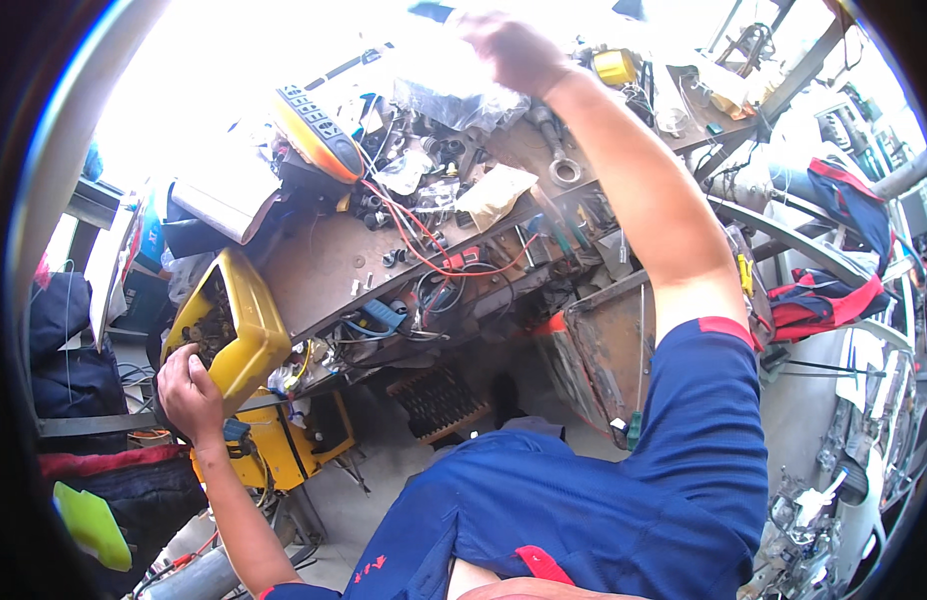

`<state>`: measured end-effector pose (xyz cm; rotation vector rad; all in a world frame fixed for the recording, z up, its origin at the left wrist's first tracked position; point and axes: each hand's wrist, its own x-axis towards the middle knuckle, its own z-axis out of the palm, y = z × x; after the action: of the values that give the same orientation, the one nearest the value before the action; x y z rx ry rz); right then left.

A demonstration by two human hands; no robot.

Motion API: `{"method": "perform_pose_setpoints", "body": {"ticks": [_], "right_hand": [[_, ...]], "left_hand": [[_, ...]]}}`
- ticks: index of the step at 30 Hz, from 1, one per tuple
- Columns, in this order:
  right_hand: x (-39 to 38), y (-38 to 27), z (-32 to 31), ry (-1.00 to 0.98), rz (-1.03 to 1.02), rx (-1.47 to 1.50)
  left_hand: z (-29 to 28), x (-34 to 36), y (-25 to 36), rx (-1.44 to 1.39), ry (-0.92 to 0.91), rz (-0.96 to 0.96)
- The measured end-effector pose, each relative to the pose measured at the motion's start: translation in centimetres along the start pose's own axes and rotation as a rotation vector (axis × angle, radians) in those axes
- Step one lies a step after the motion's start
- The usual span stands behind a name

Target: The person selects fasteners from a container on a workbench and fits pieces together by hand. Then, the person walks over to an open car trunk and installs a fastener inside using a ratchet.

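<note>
My left hand (191, 393) has its fingers curled over the near rim of a yellow plastic housing (256, 335), which is tilted at the left end of the workbench. Dark parts show inside the housing. Far across the bench, my right hand (509, 50) is stretched out over a clear plastic bag (464, 100); motion and glare smear its fingers. A dark teal item shows at the top edge near those fingertips, too blurred to name or to say whether it is held. A yellow-and-orange handheld meter (319, 135) stands between the hands at the back.
The cluttered workbench (314, 265) carries red wires (409, 235), a ring-ended metal rod (564, 170) and small loose parts. Below stand a yellow case (284, 450) and a rusty metal panel (609, 345). A red-and-navy bag (824, 300) hangs at the right.
</note>
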<state>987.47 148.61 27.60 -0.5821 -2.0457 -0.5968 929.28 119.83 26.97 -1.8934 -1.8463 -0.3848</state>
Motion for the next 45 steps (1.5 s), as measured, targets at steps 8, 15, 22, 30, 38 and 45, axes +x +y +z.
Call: {"method": "perform_pose_setpoints", "body": {"ticks": [8,15,22,30,38,45], "right_hand": [[-2.4,1.1,3.1,-0.654,0.679,-0.007],[1.2,-1.9,1.4,-0.803,0.427,-0.430],[2.9,-3.6,-1.4,-0.776,0.512,-0.315],[1.1,-1.4,0.3,-0.419,0.442,-0.123],[3.2,-8.1,3.0,-0.751,0.504,-0.174],[3.0,-7.2,3.8,-0.818,0.757,-0.165]], "left_hand": [[-0.8,-1.3,-0.3,0.002,-0.017,-0.030],[-0.6,-1.6,-1.0,0.022,-0.005,-0.045],[-0.7,-1.1,-0.3,0.052,-0.009,-0.053],[-0.5,-1.0,-0.1,0.038,0.028,-0.027],[-0.6,-0.7,0.3,0.029,0.023,-0.041],[-1.0,-1.1,0.3,0.029,0.019,-0.058]]}}
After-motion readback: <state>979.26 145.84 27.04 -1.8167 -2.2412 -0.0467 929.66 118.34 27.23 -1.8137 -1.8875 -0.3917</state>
